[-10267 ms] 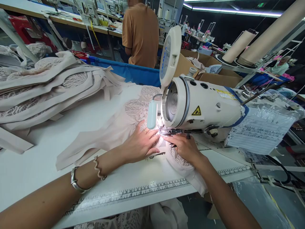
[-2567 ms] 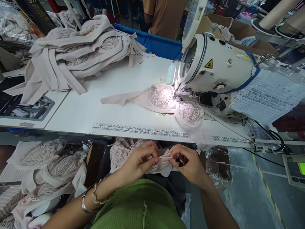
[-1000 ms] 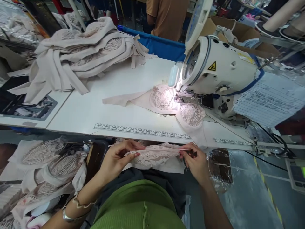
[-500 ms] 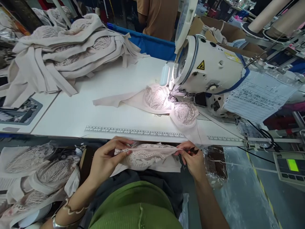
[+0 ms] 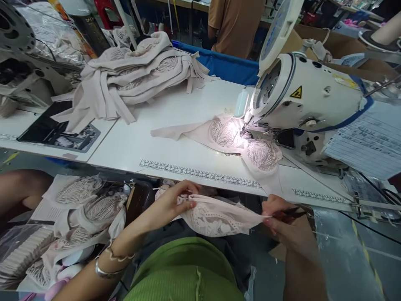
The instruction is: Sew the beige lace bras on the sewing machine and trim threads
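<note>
My left hand (image 5: 181, 202) pinches the upper edge of a pale pink lace bra (image 5: 216, 217) above my lap. My right hand (image 5: 285, 219) grips the right end of the same bra, drawing the edge taut between both hands. A dark, slim tool (image 5: 288, 212), blurred, also sits in my right hand; its kind is unclear. On the table in front, another lace bra (image 5: 261, 154) lies under the lit needle area of a white sewing machine (image 5: 300, 92), one band trailing over the table edge.
A heap of pale bras (image 5: 140, 71) lies at the back left of the white table (image 5: 175, 150). A printed ruler (image 5: 200, 173) runs along its front edge. More lace pieces (image 5: 103, 209) sit in a bin at lower left. Someone in a brown shirt (image 5: 236, 25) is behind the table.
The view has swung left, so the table and machine sit further right. The held bra now slopes down to the right, and my right hand has pulled away from my left.
</note>
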Demonstrator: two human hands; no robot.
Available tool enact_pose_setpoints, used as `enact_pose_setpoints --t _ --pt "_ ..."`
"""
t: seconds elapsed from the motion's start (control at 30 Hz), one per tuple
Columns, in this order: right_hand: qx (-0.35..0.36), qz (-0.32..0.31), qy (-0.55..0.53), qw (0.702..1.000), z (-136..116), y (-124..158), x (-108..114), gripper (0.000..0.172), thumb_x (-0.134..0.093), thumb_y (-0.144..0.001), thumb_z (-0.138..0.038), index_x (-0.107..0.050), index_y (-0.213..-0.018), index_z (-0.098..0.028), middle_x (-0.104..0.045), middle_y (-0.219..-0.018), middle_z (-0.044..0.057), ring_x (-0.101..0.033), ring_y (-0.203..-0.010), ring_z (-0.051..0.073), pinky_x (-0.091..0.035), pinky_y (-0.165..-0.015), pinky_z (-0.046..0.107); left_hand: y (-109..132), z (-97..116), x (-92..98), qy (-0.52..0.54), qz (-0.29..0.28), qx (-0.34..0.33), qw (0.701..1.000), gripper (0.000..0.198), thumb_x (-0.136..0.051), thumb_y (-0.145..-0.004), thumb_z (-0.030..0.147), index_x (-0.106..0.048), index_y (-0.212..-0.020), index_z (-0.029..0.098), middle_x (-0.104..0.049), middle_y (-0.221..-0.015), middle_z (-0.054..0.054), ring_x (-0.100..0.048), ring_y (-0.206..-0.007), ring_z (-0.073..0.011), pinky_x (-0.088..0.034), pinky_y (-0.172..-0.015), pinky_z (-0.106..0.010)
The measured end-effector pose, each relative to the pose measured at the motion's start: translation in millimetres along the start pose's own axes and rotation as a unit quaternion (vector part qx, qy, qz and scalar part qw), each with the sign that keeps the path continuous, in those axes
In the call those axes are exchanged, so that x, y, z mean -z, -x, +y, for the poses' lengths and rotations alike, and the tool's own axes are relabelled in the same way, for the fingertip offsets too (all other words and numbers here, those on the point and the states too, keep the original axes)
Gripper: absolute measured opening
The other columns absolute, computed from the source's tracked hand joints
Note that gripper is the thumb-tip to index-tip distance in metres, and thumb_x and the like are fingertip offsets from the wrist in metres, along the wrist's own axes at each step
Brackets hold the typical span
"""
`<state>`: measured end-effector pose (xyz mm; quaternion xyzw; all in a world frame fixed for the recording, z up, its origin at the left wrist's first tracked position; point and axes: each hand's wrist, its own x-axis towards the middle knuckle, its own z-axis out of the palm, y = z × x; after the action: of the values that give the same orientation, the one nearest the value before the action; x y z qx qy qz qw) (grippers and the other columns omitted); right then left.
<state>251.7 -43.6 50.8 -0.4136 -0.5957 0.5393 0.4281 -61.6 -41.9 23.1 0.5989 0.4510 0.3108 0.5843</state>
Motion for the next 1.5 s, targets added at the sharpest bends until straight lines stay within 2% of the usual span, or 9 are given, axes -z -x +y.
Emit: enact_pose_setpoints --t 0.1,0.2,0.33,0.47,0.63,0.8,1.0,1.13,1.5 --pt "-0.054 -0.049 0.122 0.99 -16 -9 -26 0.011 -0.073 -0.085 -0.016 -0.073 -0.075 -0.021 -0.057 -0.068 -0.002 -0.05 -0.054 0.01 -0.038 -0.049 0.024 -8 7 -25.4 -0.054 -0.055 -0.08 0.994 0.028 -0.057 -0.098 0.027 -0.059 -0.126 0.023 -0.059 -0.134 -0.012 -0.055 -0.126 -0.0243 -0.047 -0.1 -0.033" --pt "-0.064 -0.078 0.184 0.978 -21 -15 -46 0.012 -0.07 -0.086 -0.014 -0.07 -0.075 -0.02 -0.057 -0.072 -0.002 -0.049 -0.058 0.009 -0.037 -0.053 0.024 -15 7 -53.9 -0.054 -0.053 -0.161 0.984 0.012 -0.053 -0.1 0.021 -0.064 -0.102 0.019 -0.061 -0.107 -0.008 -0.059 -0.104 -0.0191 -0.049 -0.089 -0.028" --pt "-0.061 -0.076 0.193 0.976 -16 -15 -49 0.011 -0.066 -0.089 -0.017 -0.068 -0.079 -0.021 -0.059 -0.078 -0.001 -0.049 -0.061 0.01 -0.038 -0.053 0.023 -20 3 -68.1 -0.058 0.004 -0.205 0.977 0.02 -0.055 -0.099 0.016 -0.062 -0.08 0.017 -0.054 -0.084 -0.003 -0.055 -0.083 -0.0149 -0.045 -0.071 -0.022" --pt "-0.07 -0.043 0.173 0.982 -11 -12 -46 0.01 -0.064 -0.091 -0.022 -0.068 -0.082 -0.022 -0.06 -0.077 -0.001 -0.052 -0.061 0.011 -0.04 -0.053 0.023 -23 5 -66.5 -0.031 0.029 -0.162 0.986 0.02 -0.058 -0.097 0.019 -0.066 -0.078 0.016 -0.055 -0.076 -0.001 -0.055 -0.072 -0.0126 -0.041 -0.063 -0.021" --pt "-0.072 -0.015 0.156 0.985 -1 -9 -47 0.008 -0.065 -0.092 -0.024 -0.069 -0.085 -0.022 -0.061 -0.076 -0.001 -0.055 -0.058 0.011 -0.043 -0.052 0.024 -29 6 -68.1 0.052 0.031 -0.062 0.996 0.017 -0.071 -0.088 0.028 -0.075 -0.076 0.017 -0.066 -0.072 -0.003 -0.06 -0.07 -0.0145 -0.044 -0.065 -0.023" --pt "0.012 0.097 0.19 0.977 7 -2 -48 0.012 -0.06 -0.096 -0.024 -0.061 -0.084 -0.022 -0.054 -0.07 -0.004 -0.048 -0.057 0.01 -0.04 -0.053 0.023 -31 7 -67.5 0.09 0.06 0.018 0.994 0.023 -0.07 -0.085 0.035 -0.074 -0.073 0.016 -0.069 -0.071 -0.003 -0.061 -0.068 -0.0152 -0.045 -0.066 -0.023" --pt "0.006 0.076 0.206 0.976 9 -3 -58 0.008 -0.064 -0.094 -0.027 -0.065 -0.088 -0.023 -0.051 -0.078 -0.001 -0.048 -0.062 0.012 -0.038 -0.052 0.025 -29 10 -67.4 0.06 0.065 0.01 0.996 0.026 -0.07 -0.085 0.039 -0.075 -0.072 0.016 -0.069 -0.071 -0.004 -0.061 -0.068 -0.016 -0.047 -0.065 -0.024" --pt "-0.003 0.069 0.191 0.979 13 -7 -61 0.013 -0.063 -0.093 -0.025 -0.063 -0.08 -0.022 -0.05 -0.074 -0.002 -0.046 -0.06 0.012 -0.038 -0.053 0.025 -29 8 -68.4 0.047 0.064 0.002 0.997 0.028 -0.071 -0.086 0.042 -0.076 -0.075 0.017 -0.072 -0.075 -0.006 -0.063 -0.069 -0.017 -0.048 -0.066 -0.025" --pt "-0.009 0.072 0.179 0.981 17 -6 -58 0.019 -0.062 -0.096 -0.031 -0.062 -0.079 -0.022 -0.053 -0.076 -0.001 -0.049 -0.062 0.012 -0.039 -0.055 0.025 -30 6 -66.8 0.065 0.059 0.044 0.995 0.024 -0.073 -0.082 0.04 -0.079 -0.076 0.017 -0.074 -0.075 -0.006 -0.065 -0.073 -0.0191 -0.051 -0.07 -0.028"
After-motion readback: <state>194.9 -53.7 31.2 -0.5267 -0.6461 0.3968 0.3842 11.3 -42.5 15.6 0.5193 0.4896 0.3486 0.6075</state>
